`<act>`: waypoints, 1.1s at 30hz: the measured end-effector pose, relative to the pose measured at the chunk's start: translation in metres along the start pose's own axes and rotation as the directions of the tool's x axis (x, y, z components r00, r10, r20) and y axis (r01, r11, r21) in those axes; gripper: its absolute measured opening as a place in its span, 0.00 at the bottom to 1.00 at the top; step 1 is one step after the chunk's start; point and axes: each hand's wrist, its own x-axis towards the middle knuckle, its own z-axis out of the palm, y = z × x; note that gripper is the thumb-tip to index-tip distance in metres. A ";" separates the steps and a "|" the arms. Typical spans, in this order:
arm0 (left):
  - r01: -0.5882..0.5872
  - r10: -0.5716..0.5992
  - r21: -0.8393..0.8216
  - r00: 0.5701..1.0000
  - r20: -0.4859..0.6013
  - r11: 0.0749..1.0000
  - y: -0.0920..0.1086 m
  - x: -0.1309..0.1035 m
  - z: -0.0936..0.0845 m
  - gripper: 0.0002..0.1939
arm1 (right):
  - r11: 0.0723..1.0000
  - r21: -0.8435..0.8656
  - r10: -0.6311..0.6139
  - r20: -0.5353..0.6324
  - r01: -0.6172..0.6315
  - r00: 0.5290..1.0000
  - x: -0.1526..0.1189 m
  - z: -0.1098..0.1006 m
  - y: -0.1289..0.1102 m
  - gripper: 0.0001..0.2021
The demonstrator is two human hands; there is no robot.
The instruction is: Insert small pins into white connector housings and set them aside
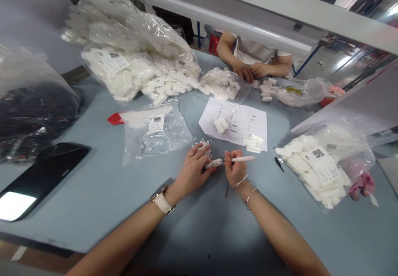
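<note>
One left hand (193,168) is pinching a block (214,163), my right hand (236,171) gripping a tool (243,158); overpressing, I'm risking scattering bits (205,142) at eleven o'clock.

head | from wearer's eye level | forward and down | near, over table (102,193)

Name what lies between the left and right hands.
The head view shows a dotted white part, in the grip of the left hand, and the dark tip of the pen-like tool that the right hand holds.
</note>
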 end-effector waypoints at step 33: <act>0.000 0.000 -0.011 1.000 -0.006 1.000 -0.003 -0.001 0.002 0.06 | 1.000 -0.009 0.018 0.033 -0.017 0.999 0.003 0.002 0.001 0.14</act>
